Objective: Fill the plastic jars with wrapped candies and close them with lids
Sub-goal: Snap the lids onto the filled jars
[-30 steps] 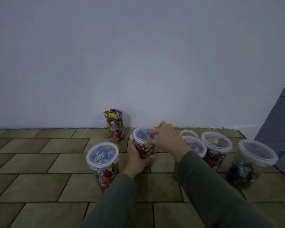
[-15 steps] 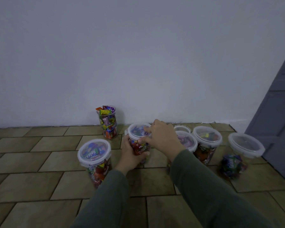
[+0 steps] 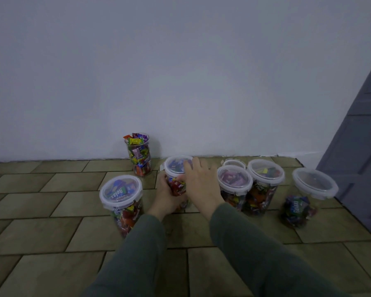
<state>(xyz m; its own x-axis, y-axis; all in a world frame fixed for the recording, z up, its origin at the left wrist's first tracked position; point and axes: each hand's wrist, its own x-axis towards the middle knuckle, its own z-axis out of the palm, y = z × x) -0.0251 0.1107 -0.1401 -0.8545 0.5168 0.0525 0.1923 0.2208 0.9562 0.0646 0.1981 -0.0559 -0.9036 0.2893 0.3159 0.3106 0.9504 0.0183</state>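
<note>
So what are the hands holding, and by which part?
The left hand grips the middle jar by its side wall; the right hand rests open on its lid.

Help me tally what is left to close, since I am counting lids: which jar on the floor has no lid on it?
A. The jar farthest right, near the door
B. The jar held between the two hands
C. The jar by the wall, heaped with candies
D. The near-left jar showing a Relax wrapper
C: the jar by the wall has candies sticking out above its open rim, with no lid on it.
</note>
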